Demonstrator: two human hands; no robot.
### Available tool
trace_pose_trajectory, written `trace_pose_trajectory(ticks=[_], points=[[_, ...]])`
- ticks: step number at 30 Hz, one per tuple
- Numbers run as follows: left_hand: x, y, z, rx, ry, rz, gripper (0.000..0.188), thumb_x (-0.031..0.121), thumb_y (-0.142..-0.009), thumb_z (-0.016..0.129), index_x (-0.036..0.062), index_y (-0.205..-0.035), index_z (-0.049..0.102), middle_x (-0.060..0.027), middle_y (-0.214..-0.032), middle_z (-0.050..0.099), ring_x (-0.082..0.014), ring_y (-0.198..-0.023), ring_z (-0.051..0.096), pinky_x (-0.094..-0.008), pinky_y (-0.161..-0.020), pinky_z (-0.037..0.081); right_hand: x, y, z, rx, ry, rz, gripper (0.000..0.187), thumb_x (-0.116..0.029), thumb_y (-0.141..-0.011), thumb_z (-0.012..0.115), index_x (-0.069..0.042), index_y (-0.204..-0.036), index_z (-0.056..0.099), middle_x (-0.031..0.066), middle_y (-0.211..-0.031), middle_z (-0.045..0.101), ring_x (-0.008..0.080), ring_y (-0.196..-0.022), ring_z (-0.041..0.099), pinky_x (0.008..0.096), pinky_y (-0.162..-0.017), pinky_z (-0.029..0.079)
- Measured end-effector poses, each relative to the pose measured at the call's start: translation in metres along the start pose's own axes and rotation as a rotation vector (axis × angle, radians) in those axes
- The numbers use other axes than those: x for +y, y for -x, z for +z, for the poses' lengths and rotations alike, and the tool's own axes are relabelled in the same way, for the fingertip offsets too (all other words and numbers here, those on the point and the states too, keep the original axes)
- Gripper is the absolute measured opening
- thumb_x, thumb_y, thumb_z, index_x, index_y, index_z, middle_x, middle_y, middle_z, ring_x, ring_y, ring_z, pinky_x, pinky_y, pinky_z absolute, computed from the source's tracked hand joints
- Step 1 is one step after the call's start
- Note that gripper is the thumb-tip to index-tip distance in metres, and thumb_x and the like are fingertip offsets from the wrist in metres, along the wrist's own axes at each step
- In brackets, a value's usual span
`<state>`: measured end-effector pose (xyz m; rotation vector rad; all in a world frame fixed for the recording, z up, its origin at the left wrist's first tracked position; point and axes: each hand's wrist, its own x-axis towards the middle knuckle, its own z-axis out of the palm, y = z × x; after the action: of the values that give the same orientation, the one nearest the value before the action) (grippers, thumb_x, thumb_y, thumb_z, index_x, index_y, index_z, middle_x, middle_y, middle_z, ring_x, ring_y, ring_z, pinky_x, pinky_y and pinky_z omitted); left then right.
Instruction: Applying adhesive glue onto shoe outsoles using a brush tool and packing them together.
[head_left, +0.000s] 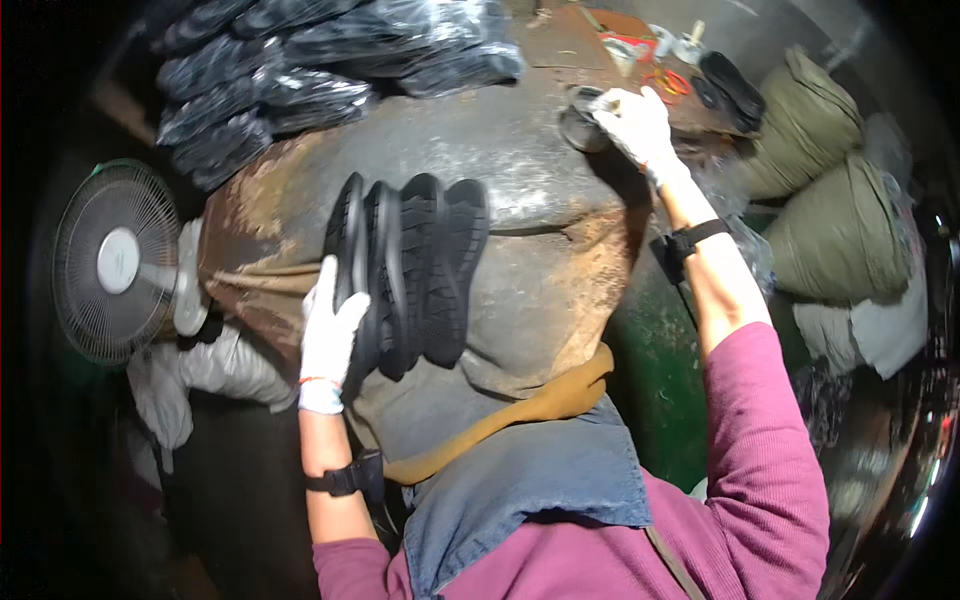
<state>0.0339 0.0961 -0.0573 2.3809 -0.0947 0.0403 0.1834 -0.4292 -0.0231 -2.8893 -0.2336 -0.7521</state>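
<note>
Several black shoe soles [437, 270] stand on edge side by side in a row at the near side of the worktable. My left hand [328, 335], in a white glove, lies against the left end of the row. Its fingers are stretched along the outermost sole and its thumb is apart, touching the soles. Further off to the right, my right hand [637, 125], also gloved in white, is at the rim of a small round dark dish [583, 122]. Its thumb and fingers are bent together; whatever they hold is too small to make out.
Black soles in clear plastic bags [400, 50] are piled at the far left. A fan [118, 260] stands left of the table. Orange rings [672, 83], small cups [689, 47] and a dark shoe-shaped piece [731, 92] lie far right, near stuffed green sacks [835, 235].
</note>
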Motion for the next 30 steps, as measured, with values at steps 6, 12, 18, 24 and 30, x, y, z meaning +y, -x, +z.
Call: trace_pose_trajectory(ticks=[6, 12, 18, 24, 30], points=[[0.008, -0.004, -0.037, 0.207, -0.001, -0.032, 0.069, 0.025, -0.097, 0.071, 0.0069, -0.158, 0.045, -0.0190, -0.146, 0.059, -0.0322, -0.128, 0.058, -0.0404, -0.110, 0.045, 0.033, 0.000, -0.001, 0.235, 0.276, -0.026, 0.029, -0.026, -0.099, 0.056, -0.009, -0.109, 0.078, 0.0145, -0.106, 0.077, 0.0322, -0.096, 0.074, 0.0431, -0.090, 0.057], [0.069, 0.002, -0.046, -0.309, 1.866, -0.063, 0.066, 0.045, -0.108, 0.050, -0.0008, -0.155, 0.042, -0.0235, -0.144, 0.059, -0.0445, -0.129, 0.060, -0.0621, -0.107, 0.050, -0.024, 0.018, -0.007, 0.422, -0.611, 0.236, 0.026, -0.011, -0.098, 0.068, 0.003, -0.120, 0.072, 0.0089, -0.109, 0.075, 0.0156, -0.094, 0.069, 0.0295, -0.088, 0.055], [0.093, 0.009, 0.010, -0.677, 2.114, -0.290, 0.080, 0.061, -0.104, 0.046, 0.0036, -0.159, 0.038, -0.0239, -0.159, 0.044, -0.0536, -0.137, 0.049, -0.0723, -0.107, 0.044, -0.181, 0.009, -0.008, 0.408, -0.946, -0.073, 0.023, -0.002, -0.093, 0.071, -0.001, -0.116, 0.073, 0.0088, -0.107, 0.076, 0.0167, -0.099, 0.072, 0.0316, -0.089, 0.057], [0.090, 0.025, 0.013, -0.859, 1.944, -0.408, 0.079, 0.057, -0.106, 0.045, 0.0010, -0.160, 0.032, -0.0296, -0.157, 0.043, -0.0551, -0.130, 0.055, -0.0713, -0.099, 0.052, -0.191, 0.017, -0.001, 0.450, -0.452, -0.149, 0.031, -0.009, -0.093, 0.059, -0.009, -0.121, 0.073, 0.0129, -0.116, 0.075, 0.0281, -0.106, 0.071, 0.0368, -0.095, 0.055], [0.088, 0.029, 0.015, -0.877, 1.960, -0.433, 0.078, 0.057, -0.106, 0.043, 0.0021, -0.161, 0.032, -0.0325, -0.157, 0.041, -0.0598, -0.125, 0.057, -0.0738, -0.093, 0.053, -0.232, 0.047, -0.041, 0.073, -1.020, 0.047, 0.025, -0.014, -0.097, 0.061, -0.009, -0.118, 0.073, 0.0104, -0.110, 0.075, 0.0261, -0.101, 0.072, 0.0343, -0.090, 0.056]])
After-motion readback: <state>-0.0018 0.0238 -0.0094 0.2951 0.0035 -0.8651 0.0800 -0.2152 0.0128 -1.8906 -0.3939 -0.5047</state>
